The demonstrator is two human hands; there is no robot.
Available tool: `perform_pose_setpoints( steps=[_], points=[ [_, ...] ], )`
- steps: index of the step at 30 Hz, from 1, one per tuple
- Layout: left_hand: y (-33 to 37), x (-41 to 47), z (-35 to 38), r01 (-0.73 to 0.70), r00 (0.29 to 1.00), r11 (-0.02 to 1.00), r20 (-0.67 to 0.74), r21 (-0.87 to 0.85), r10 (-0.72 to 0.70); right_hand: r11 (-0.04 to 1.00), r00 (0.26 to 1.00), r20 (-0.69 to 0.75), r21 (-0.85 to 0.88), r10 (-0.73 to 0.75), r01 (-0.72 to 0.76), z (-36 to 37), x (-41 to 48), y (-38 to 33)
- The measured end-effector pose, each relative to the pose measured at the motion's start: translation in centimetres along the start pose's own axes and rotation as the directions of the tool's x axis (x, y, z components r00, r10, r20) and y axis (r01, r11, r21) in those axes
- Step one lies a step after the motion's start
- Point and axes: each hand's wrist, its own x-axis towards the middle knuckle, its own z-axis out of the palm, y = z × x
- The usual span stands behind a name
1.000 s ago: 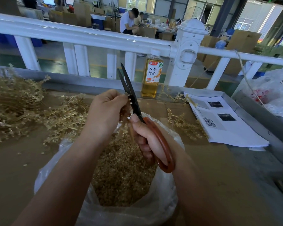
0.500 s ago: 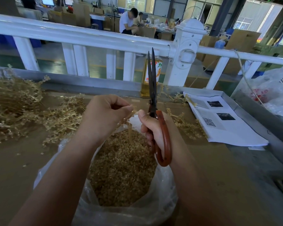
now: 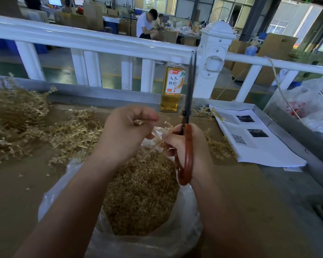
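The scissors (image 3: 188, 135) have swung from a leftward tilt with blades parted to upright with blades together. Nearest, the open bag (image 3: 157, 243) holds a heap of cut bits (image 3: 142, 192). Above it, the left hand (image 3: 127, 133) has its grip pinched on a pale plastic sprig (image 3: 159, 138), which lies between both hands. The right hand (image 3: 194, 149) has its grip clamped round the red handles. A snip looks just done, so next the blades must reopen and drop onto the sprig. Uncut sprigs (image 3: 17, 116) pile up on the table (image 3: 17, 183) to the left, and a bottle (image 3: 172, 88) stands beyond.
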Motion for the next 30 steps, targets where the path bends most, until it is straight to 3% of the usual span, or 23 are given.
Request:
perform_pose_setpoints(
  steps=[3,5,8,11,16,21,24,30],
  points=[
    [0.7,-0.1,-0.3,-0.073,0.987,0.980,-0.157,-0.182,0.044,0.990,0.996,-0.072,0.136,0.045,-0.035,-0.2,0.1,-0.1],
    [0.7,0.0,-0.9,-0.040,0.988,0.972,-0.157,-0.231,0.003,0.976,0.991,-0.118,0.216,0.054,-0.028,-0.3,0.3,-0.1],
    [0.3,0.2,-1.4,0.131,0.991,0.984,0.032,-0.118,-0.128,0.964,0.986,-0.161,0.266,0.032,0.012,-0.4,0.5,0.0],
    [-0.3,0.4,-0.9,0.285,0.940,0.958,0.193,0.019,-0.283,0.942,0.986,-0.159,0.334,0.045,0.011,-0.4,0.5,0.1],
    [-0.5,0.2,0.0,0.342,0.909,0.936,0.283,-0.084,-0.307,0.908,0.994,-0.074,0.417,0.083,-0.045,-0.1,0.4,0.1],
    [-0.1,0.2,0.1,0.350,0.912,0.906,0.307,-0.240,-0.271,0.906,0.999,-0.001,0.420,0.052,-0.047,0.1,0.3,0.1],
    [-0.2,0.3,0.0,0.367,0.918,0.882,0.269,-0.297,-0.292,0.930,0.999,-0.030,0.366,0.037,-0.023,0.0,0.2,-0.1],
    [-0.2,0.3,-0.4,0.372,0.902,0.902,0.316,-0.218,-0.295,0.978,0.995,-0.104,0.208,0.002,0.020,-0.2,0.5,-0.1]
  ],
)
